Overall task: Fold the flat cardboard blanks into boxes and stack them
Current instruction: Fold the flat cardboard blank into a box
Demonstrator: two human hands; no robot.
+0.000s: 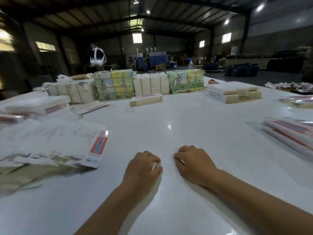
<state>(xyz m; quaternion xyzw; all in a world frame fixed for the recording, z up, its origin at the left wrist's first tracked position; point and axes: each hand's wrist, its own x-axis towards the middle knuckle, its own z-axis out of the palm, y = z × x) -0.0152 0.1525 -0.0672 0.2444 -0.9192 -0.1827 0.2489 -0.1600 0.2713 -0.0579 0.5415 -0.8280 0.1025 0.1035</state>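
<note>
Cardboard blanks (50,141) in a flat stack at the table's left, left hand (144,165) resting on the white table (169,116), fingers curled round a small white scrap, right hand (193,163) just beside, fingers curled under, folded boxes (291,133) stacked far right.

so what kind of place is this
Likely a warehouse or packing workshop: a high metal roof, tied bundles of cardboard blanks along a big white table, and blue drums behind.

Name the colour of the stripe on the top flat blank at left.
Red, on the white blank; head view.
</note>
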